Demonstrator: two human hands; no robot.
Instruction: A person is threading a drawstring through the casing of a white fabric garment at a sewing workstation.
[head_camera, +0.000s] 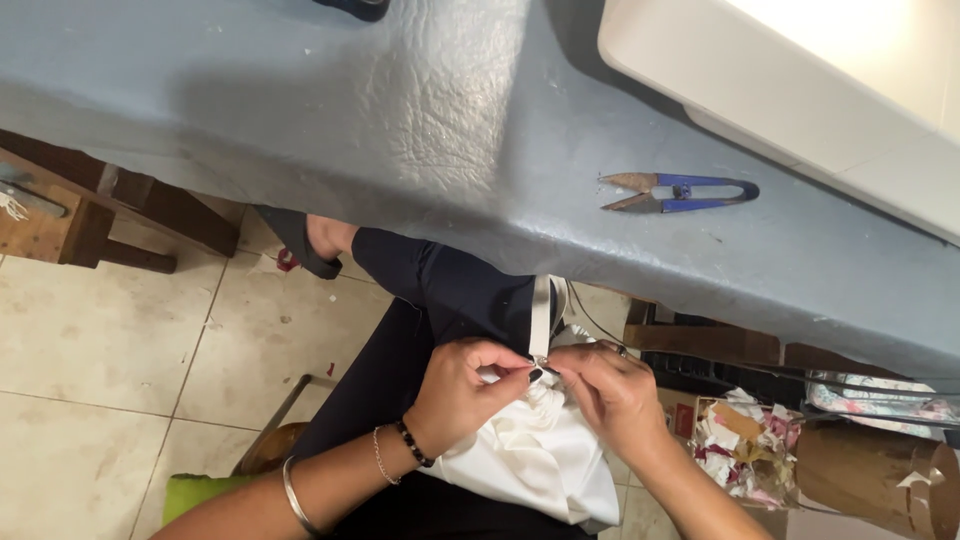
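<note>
Grip: both our hands pinch closed on the white garment (535, 455) at its gathered edge, left hand (465, 390) and right hand (610, 395) fingertips meeting there.
Table: we see the grey-blue table (400, 120) above our lap.
Machine: a white sewing machine (800, 90) stands at its far right.
Garment: it lies on our lap, below the table's edge.
Elastic: a pale strip (541, 315) rises from the pinch.
Snips: blue thread snips (680, 192) lie on the table, well apart from our hands.

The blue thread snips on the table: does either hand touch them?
Apart. The head view shows the thread snips on the grey table, while the left hand and right hand pinch white fabric below.
</note>
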